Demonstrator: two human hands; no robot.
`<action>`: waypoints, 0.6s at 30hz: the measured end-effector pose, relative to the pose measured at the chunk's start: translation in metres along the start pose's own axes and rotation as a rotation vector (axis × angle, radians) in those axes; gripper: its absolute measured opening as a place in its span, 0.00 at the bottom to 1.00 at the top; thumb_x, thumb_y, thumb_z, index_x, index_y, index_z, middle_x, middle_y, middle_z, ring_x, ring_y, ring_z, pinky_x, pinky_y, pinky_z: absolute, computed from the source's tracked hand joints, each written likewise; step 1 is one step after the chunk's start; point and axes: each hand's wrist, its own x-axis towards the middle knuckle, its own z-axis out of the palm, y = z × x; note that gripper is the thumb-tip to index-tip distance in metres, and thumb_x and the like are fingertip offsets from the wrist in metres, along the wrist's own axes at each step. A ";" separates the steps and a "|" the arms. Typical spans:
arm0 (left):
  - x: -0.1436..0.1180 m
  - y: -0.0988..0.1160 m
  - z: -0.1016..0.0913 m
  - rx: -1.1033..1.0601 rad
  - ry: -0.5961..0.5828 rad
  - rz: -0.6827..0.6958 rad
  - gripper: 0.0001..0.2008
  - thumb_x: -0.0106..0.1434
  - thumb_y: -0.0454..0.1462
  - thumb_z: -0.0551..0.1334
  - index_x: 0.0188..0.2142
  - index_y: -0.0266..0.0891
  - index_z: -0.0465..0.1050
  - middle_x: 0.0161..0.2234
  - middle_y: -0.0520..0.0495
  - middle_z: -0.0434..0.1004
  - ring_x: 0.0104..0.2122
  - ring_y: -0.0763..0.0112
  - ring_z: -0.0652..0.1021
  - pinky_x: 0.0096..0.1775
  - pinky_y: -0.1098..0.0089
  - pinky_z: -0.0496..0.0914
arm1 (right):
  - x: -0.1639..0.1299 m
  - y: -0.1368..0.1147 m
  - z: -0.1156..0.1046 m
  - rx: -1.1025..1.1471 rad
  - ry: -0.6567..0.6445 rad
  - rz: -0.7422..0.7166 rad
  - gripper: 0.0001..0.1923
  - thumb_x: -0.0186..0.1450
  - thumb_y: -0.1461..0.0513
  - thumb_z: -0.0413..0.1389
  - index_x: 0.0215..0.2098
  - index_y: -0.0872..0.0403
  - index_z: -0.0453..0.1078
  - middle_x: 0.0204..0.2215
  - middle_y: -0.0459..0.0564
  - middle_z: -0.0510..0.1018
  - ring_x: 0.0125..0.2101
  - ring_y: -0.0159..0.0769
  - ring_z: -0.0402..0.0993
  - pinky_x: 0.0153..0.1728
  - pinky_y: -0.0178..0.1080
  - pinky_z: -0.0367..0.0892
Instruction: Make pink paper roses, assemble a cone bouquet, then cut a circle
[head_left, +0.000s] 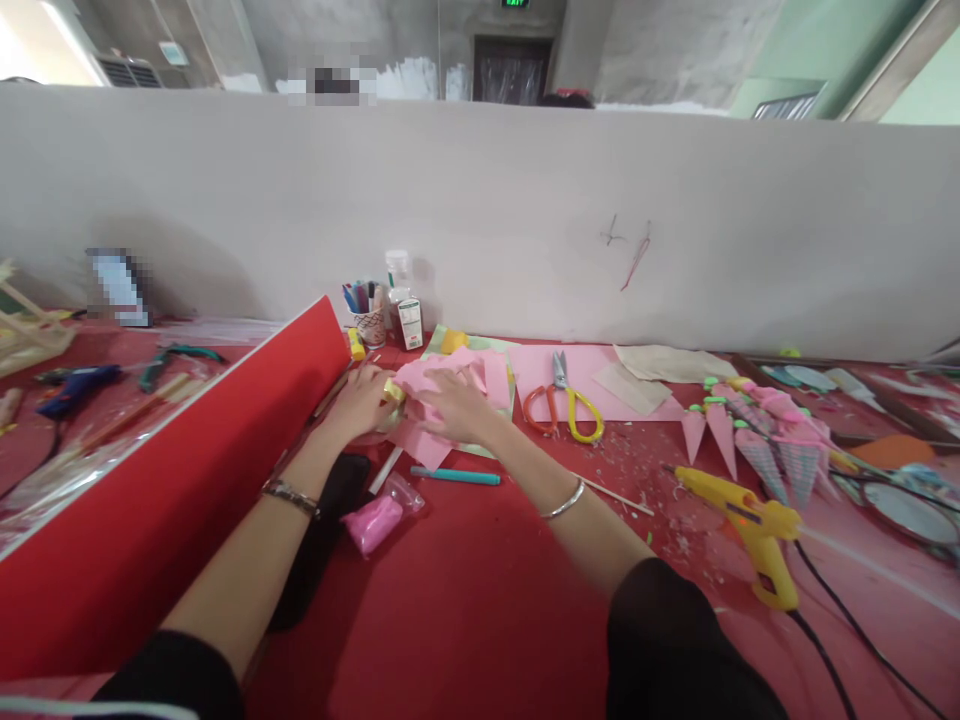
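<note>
On the red counter (480, 600), both hands are working pink paper (450, 375).
Left hand (365, 400) is pinching a yellow tape roll (394, 392); right hand (454, 405) is lying flat and open on the paper, scissors (564, 405) just beside.

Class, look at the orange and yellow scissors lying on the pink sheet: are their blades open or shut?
Shut. The scissors lie flat on the pink sheet, blades together in one narrow point toward the wall, handles side by side.

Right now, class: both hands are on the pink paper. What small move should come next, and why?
Probably press and smooth the pink paper flat. The right hand rests on its crumpled top, while the left hand holds something small and yellow at its edge; what that is, I cannot tell.
</note>
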 end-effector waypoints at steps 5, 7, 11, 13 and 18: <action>-0.003 -0.002 -0.008 0.029 -0.074 -0.050 0.18 0.56 0.41 0.51 0.45 0.36 0.65 0.48 0.40 0.67 0.51 0.57 0.65 0.52 0.62 0.58 | -0.002 -0.024 0.012 -0.027 -0.182 0.004 0.24 0.55 0.56 0.57 0.46 0.60 0.65 0.47 0.60 0.68 0.48 0.47 0.62 0.48 0.49 0.55; -0.004 -0.001 -0.012 0.015 -0.071 -0.041 0.18 0.56 0.41 0.51 0.45 0.37 0.65 0.47 0.41 0.68 0.49 0.59 0.66 0.51 0.63 0.59 | -0.001 -0.027 0.015 -0.024 -0.205 0.057 0.21 0.55 0.60 0.57 0.45 0.60 0.65 0.44 0.60 0.71 0.44 0.47 0.67 0.45 0.47 0.59; -0.001 -0.003 -0.016 -0.002 -0.046 -0.034 0.19 0.55 0.39 0.52 0.46 0.34 0.64 0.47 0.41 0.69 0.49 0.60 0.67 0.51 0.64 0.60 | -0.002 -0.027 0.012 -0.002 -0.222 0.127 0.11 0.59 0.64 0.51 0.39 0.59 0.68 0.37 0.57 0.75 0.38 0.43 0.71 0.40 0.42 0.61; 0.002 -0.005 -0.013 -0.017 -0.046 -0.021 0.20 0.56 0.39 0.51 0.47 0.33 0.64 0.49 0.40 0.67 0.50 0.60 0.66 0.51 0.65 0.59 | -0.004 -0.025 0.007 0.008 -0.217 0.160 0.10 0.61 0.65 0.48 0.36 0.58 0.69 0.35 0.56 0.76 0.37 0.41 0.72 0.35 0.38 0.62; 0.005 -0.011 0.003 -0.037 -0.064 0.005 0.22 0.55 0.38 0.52 0.49 0.33 0.63 0.52 0.38 0.64 0.54 0.60 0.62 0.54 0.64 0.56 | -0.004 -0.010 -0.009 0.042 -0.145 0.237 0.11 0.62 0.61 0.46 0.34 0.57 0.69 0.34 0.53 0.76 0.34 0.37 0.71 0.29 0.34 0.59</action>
